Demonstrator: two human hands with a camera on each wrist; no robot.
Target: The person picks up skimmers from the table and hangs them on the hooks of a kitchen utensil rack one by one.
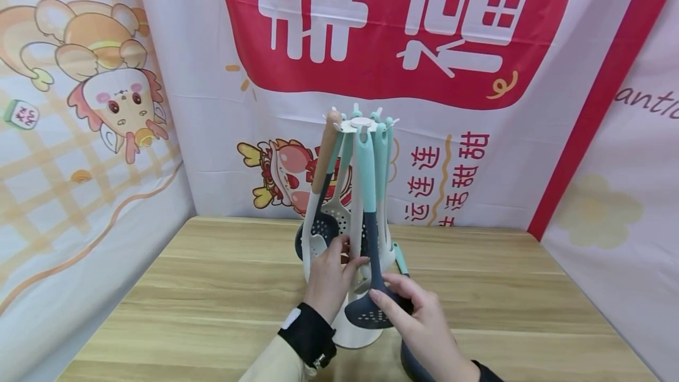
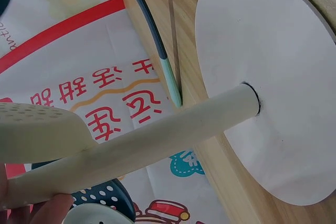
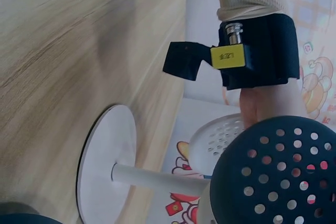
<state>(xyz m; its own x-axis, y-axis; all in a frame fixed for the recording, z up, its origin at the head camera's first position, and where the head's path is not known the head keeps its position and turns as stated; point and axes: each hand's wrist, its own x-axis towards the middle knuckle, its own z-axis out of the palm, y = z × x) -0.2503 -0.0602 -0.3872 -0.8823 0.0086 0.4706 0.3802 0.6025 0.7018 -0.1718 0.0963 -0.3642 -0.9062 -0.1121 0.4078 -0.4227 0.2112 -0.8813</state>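
Note:
A white utensil stand rises from a round base, with several mint-handled utensils hanging from its top ring. My left hand holds the stand's white pole below the middle; fingertips show against it in the left wrist view. At the front hangs a dark skimmer with a mint handle, its top at the ring. My right hand pinches the skimmer by its perforated head, thumb in front. That head looms large in the right wrist view, where the right hand itself is out of sight.
Beside the base, on the wooden table, lies another utensil with a mint handle and dark shaft, partly behind my right hand. A wooden-handled utensil hangs on the left. Printed cloth walls the back and sides.

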